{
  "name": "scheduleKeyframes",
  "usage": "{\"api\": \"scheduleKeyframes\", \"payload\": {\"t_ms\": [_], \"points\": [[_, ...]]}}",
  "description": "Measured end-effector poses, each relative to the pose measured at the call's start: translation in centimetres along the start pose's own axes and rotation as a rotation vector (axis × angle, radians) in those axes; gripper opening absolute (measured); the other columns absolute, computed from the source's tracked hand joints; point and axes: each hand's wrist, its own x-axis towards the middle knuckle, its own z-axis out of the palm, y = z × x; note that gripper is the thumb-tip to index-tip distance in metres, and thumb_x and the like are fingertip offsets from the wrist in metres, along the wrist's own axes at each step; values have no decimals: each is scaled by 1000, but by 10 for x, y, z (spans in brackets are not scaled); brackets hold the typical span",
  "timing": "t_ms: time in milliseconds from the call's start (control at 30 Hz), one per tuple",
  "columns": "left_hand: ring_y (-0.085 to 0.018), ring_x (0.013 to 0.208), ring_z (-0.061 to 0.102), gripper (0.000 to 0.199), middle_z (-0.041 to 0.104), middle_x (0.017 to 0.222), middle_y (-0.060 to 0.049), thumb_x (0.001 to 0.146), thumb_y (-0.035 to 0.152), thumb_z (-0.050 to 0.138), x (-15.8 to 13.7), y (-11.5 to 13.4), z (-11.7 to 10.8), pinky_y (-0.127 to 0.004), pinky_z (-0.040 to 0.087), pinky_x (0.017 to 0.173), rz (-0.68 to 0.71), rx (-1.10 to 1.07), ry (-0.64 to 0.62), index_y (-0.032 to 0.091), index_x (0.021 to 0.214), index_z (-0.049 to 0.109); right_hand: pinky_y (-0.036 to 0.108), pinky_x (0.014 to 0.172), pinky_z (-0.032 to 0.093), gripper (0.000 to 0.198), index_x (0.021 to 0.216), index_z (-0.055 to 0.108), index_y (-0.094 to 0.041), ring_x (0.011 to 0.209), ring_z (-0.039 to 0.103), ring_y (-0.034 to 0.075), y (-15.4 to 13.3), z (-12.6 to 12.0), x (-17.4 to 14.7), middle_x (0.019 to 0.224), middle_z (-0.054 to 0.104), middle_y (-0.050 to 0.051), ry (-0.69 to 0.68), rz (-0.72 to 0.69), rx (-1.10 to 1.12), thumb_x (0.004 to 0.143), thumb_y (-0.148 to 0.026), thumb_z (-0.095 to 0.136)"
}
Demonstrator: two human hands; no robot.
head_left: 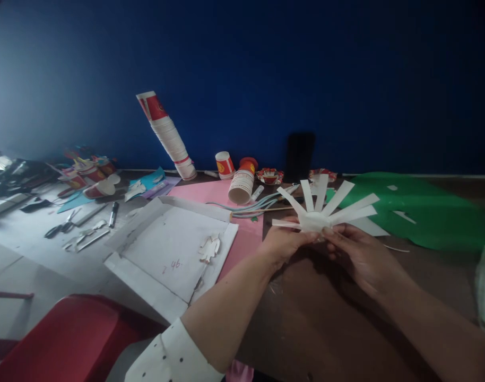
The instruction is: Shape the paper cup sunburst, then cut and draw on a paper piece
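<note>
A white paper cup cut into strips (pixel 316 220) is held up above the brown table, its strips fanned outward like petals. My left hand (pixel 286 240) grips its near left side, thumb pressed on the base. From the right, my right hand (pixel 352 249) pinches the same cut cup near its middle, thumb on top. Both hands are closed, and some fingers are hidden beneath the cup. Beyond it lie a stack of paper cups on its side (pixel 241 187) and pale blue cords (pixel 262 204).
A white box lid (pixel 158 239) with a small cut paper piece (pixel 209 248) lies left. Green paper (pixel 417 212) covers the right back. A tall leaning cup stack (pixel 169 138) stands against the blue wall (pixel 242 74). Scissors (pixel 63 224) and a marker (pixel 113 215) lie farther left, near a red chair (pixel 67 339).
</note>
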Motion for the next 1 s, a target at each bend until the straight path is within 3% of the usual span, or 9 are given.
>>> {"api": "scheduleKeyframes", "payload": {"t_ms": [167,333,567,767,900,1000], "points": [[-17,78,66,49,74,84,-7,47,27,100,0,0,0,-33,51,84,-1,15,76,11,86,76,22,46,47,51,63,65,-21,51,49,10,1,4,-2,53,56,-4,33,33,31,43,-54,99],[-17,72,65,46,73,79,-6,47,27,99,-2,2,3,-33,51,80,-17,-8,58,11,83,76,22,42,39,56,61,59,-23,44,40,7,1,10,-5,43,42,-9,58,22,47,43,-58,98],[-15,74,64,31,72,80,-5,58,17,91,3,1,1,-30,51,78,-7,24,118,12,83,73,23,46,45,46,66,68,-21,49,43,9,1,1,2,50,49,-7,84,-16,-26,49,-53,97],[-14,70,64,27,71,79,-4,63,16,89,2,4,4,-28,55,69,-46,3,217,13,80,69,23,46,45,44,72,71,-22,53,47,9,0,0,1,61,57,-5,55,21,61,51,-51,96],[-12,63,62,28,68,70,-2,64,17,90,2,4,3,-28,55,67,-62,-11,190,12,77,66,23,49,45,46,80,75,-21,54,50,10,1,1,-1,63,63,-3,14,-9,-44,52,-51,95],[-13,63,63,30,68,70,-2,61,17,91,2,4,2,-29,56,68,-67,-27,187,12,78,66,24,51,44,41,75,74,-20,52,50,10,3,1,0,56,61,-4,21,-51,-117,56,-50,94]]}}
